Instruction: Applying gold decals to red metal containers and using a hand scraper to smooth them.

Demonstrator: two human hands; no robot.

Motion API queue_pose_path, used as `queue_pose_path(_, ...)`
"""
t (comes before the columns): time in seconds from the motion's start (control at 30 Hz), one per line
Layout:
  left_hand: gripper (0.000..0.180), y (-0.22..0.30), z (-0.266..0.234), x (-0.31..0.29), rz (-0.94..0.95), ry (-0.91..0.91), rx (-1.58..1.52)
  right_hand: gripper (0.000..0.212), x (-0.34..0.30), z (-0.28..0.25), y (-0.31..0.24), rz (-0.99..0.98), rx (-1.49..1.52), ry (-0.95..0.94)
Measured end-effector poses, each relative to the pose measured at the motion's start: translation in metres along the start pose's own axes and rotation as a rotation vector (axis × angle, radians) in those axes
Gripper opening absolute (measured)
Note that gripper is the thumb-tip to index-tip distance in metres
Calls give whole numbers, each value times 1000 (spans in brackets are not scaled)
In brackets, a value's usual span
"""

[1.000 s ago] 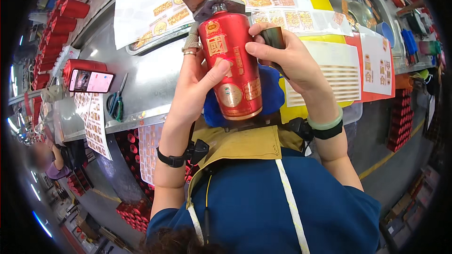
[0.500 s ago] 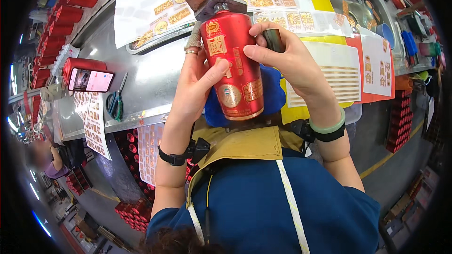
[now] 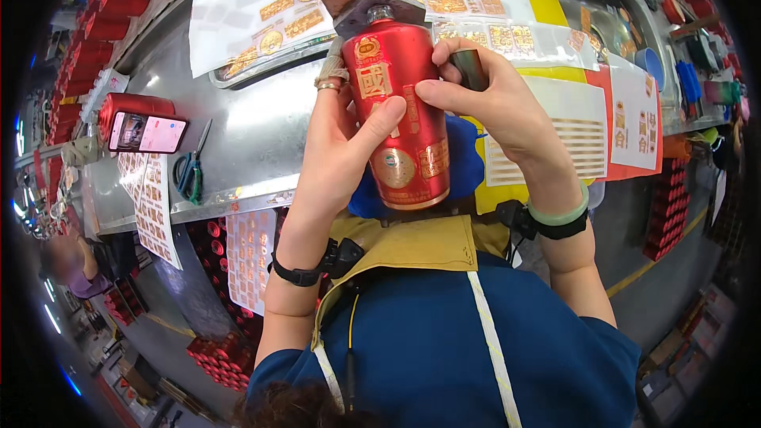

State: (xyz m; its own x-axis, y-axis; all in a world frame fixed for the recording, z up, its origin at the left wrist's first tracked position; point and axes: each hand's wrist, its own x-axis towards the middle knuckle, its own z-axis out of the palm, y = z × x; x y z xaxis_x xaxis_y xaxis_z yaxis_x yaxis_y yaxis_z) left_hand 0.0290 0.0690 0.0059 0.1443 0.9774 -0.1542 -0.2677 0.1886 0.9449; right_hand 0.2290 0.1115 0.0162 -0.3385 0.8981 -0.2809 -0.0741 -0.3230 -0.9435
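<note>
A red bottle [image 3: 420, 131] with gold labels lies before me, its neck held at a dark metal bracket [image 3: 380, 9] and its base toward me over a blue cloth [image 3: 466, 160]. Around its left side, my left hand [image 3: 337, 143] grips it, thumb on the gold lettering and a wrapped finger near the shoulder. My right hand [image 3: 511, 111] is closed on a short dark cylindrical tool with a shiny surface [image 3: 470, 70]. The right thumb tip meets the bottle's right side, next to a narrow gold label strip. The tool's far end is hidden.
Left on the metal bench are a phone [image 3: 148, 132] against a red bottle [image 3: 147, 105], blue-handled scissors [image 3: 189, 177] and a sticker sheet [image 3: 151, 206]. Gold label sheets [image 3: 230, 12] lie beyond; a striped gold sheet [image 3: 547, 131] sits right. Red bottles [image 3: 222, 361] are stacked below.
The bottle and both hands sit slightly lower and to the right in view, along with a small shift of the scene. My hold on bottle and tool looks the same.
</note>
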Motion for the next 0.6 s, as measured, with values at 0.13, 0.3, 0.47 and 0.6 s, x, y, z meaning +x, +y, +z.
queue_pose_path(0.13, 71, 2, 1, 0, 9, 21, 10, 34, 0, -1, 0, 32, 10, 10)
queue_pose_path(0.3, 72, -2, -1, 0, 15, 15, -3, 35, 2, -1, 2, 26, 27, 12)
queue_pose_path(0.47, 60, 1, -7, -2, -65, -7, -324, 34, 3, -1, 4, 2, -11, 5)
queue_pose_path(0.6, 55, -3, -8, -2, -28, -24, -206, 35, 2, -1, 2, 10, -2, 11)
